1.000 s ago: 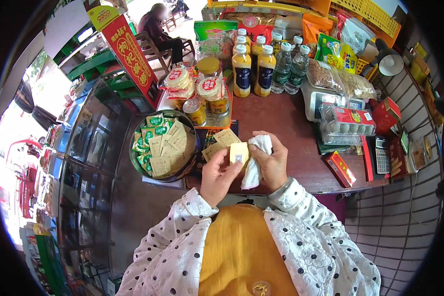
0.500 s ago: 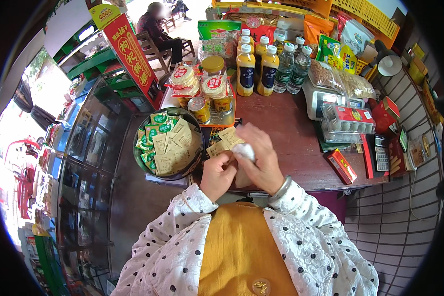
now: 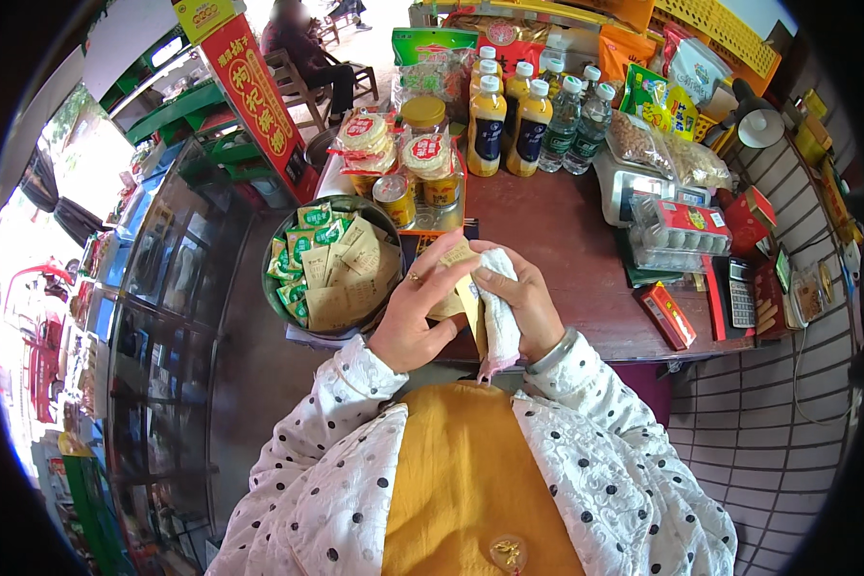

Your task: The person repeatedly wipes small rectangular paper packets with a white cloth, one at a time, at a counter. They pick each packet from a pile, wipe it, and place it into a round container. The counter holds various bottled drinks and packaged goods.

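Note:
Above the table's near edge, my left hand (image 3: 416, 317) pinches a tan paper packet (image 3: 473, 309), which stands nearly upright and edge-on to me. My right hand (image 3: 533, 300) grips a folded white cloth (image 3: 500, 312) with a pinkish lower edge, pressed along the packet's right side. Fingers of both hands meet near the packet's top. Behind my left hand, another tan packet (image 3: 446, 306) is partly hidden. To the left stands a dark round basin (image 3: 271, 291) with several tan packets (image 3: 348, 305) and green-and-white sachets (image 3: 304, 242) in it.
Beyond the basin, a tray holds wrapped round cakes (image 3: 427, 154), a can (image 3: 394, 200) and a gold-lidded jar (image 3: 423, 113). Several bottles (image 3: 487, 125) line the back. Right are an egg carton (image 3: 677, 230), a red box (image 3: 666, 317), a calculator (image 3: 742, 298) and a lamp (image 3: 758, 125).
The bunched cloth now hangs long in my right hand, against the tan packet. My left hand has risen and opened out from a tight curl, holding the packet upright.

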Action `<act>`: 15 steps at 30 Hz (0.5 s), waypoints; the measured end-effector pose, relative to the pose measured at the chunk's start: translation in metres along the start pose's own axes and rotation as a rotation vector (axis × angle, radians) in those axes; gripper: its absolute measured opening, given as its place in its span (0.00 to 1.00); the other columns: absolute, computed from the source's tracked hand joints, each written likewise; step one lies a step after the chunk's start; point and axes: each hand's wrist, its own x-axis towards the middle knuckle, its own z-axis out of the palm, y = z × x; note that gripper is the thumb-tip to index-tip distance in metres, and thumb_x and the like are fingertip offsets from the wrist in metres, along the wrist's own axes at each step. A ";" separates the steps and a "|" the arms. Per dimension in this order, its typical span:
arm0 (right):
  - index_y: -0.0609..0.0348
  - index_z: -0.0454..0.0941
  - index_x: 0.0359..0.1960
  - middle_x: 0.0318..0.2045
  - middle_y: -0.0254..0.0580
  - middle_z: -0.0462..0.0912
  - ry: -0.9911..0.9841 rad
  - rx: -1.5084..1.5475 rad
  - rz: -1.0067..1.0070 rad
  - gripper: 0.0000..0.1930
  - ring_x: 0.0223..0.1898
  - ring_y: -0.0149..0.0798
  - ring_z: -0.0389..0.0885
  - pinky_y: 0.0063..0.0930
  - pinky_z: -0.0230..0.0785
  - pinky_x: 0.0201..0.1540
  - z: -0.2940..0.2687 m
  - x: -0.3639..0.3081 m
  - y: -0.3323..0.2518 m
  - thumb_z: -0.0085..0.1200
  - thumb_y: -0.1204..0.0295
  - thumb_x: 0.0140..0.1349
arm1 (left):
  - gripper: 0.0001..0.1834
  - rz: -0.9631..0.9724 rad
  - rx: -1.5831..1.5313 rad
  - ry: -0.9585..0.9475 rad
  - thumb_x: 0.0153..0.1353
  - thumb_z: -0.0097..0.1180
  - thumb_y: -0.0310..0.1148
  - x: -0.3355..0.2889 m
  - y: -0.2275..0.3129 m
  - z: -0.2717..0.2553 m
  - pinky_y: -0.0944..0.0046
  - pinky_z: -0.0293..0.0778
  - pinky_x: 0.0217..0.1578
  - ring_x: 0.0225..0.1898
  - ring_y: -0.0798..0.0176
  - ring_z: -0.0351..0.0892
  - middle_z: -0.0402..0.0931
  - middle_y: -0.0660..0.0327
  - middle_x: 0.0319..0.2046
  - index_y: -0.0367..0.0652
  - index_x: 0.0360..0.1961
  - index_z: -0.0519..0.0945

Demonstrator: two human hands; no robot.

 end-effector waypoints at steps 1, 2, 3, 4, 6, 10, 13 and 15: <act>0.65 0.69 0.55 0.42 0.43 0.79 -0.020 -0.011 0.016 0.19 0.39 0.32 0.80 0.27 0.75 0.41 -0.002 0.000 0.000 0.53 0.77 0.63 | 0.34 -0.014 -0.024 -0.022 0.41 0.53 0.12 0.000 -0.003 -0.002 0.57 0.62 0.61 0.64 0.48 0.63 0.58 0.49 0.65 0.46 0.53 0.76; 0.65 0.69 0.55 0.42 0.42 0.79 -0.007 -0.012 0.027 0.18 0.39 0.32 0.80 0.27 0.75 0.41 -0.001 0.001 0.000 0.52 0.77 0.63 | 0.30 0.012 -0.005 -0.030 0.42 0.54 0.12 0.001 -0.007 -0.005 0.57 0.63 0.60 0.64 0.48 0.64 0.59 0.50 0.64 0.45 0.50 0.76; 0.65 0.69 0.55 0.42 0.42 0.79 0.006 -0.012 0.038 0.18 0.39 0.32 0.80 0.27 0.75 0.41 0.000 0.001 0.000 0.52 0.77 0.63 | 0.27 0.039 0.014 -0.038 0.42 0.55 0.12 0.001 -0.011 -0.009 0.57 0.64 0.59 0.63 0.48 0.65 0.60 0.51 0.64 0.44 0.47 0.77; 0.64 0.69 0.55 0.41 0.42 0.79 0.020 -0.013 0.048 0.18 0.39 0.32 0.80 0.28 0.75 0.41 0.001 0.000 0.000 0.52 0.76 0.64 | 0.24 0.066 0.032 -0.047 0.42 0.55 0.12 0.001 -0.013 -0.012 0.57 0.66 0.58 0.62 0.48 0.66 0.60 0.51 0.64 0.43 0.43 0.78; 0.64 0.68 0.57 0.42 0.44 0.80 0.081 -0.086 0.010 0.19 0.39 0.33 0.80 0.28 0.74 0.41 0.005 0.000 -0.006 0.51 0.76 0.64 | 0.16 0.083 0.076 -0.009 0.44 0.56 0.13 0.004 -0.011 -0.015 0.59 0.69 0.55 0.57 0.51 0.72 0.72 0.56 0.55 0.42 0.35 0.77; 0.63 0.62 0.62 0.45 0.47 0.80 0.141 -0.202 -0.130 0.22 0.42 0.34 0.79 0.24 0.73 0.43 0.001 0.001 -0.016 0.49 0.76 0.66 | 0.11 -0.072 0.106 0.007 0.49 0.60 0.18 -0.004 -0.016 -0.024 0.62 0.73 0.44 0.44 0.56 0.80 0.81 0.57 0.37 0.41 0.35 0.79; 0.63 0.60 0.65 0.49 0.44 0.80 0.023 -0.393 -0.245 0.26 0.44 0.30 0.77 0.20 0.70 0.45 -0.006 -0.001 -0.020 0.50 0.78 0.65 | 0.09 -0.064 0.287 0.071 0.51 0.63 0.23 -0.006 -0.017 -0.029 0.65 0.74 0.32 0.29 0.59 0.81 0.81 0.58 0.30 0.39 0.34 0.80; 0.64 0.59 0.65 0.49 0.41 0.80 -0.058 -0.520 -0.263 0.28 0.44 0.28 0.77 0.19 0.70 0.45 0.003 -0.007 -0.022 0.51 0.79 0.64 | 0.08 -0.075 0.321 0.032 0.51 0.63 0.24 -0.003 -0.014 -0.028 0.64 0.74 0.30 0.28 0.59 0.80 0.80 0.57 0.29 0.39 0.34 0.80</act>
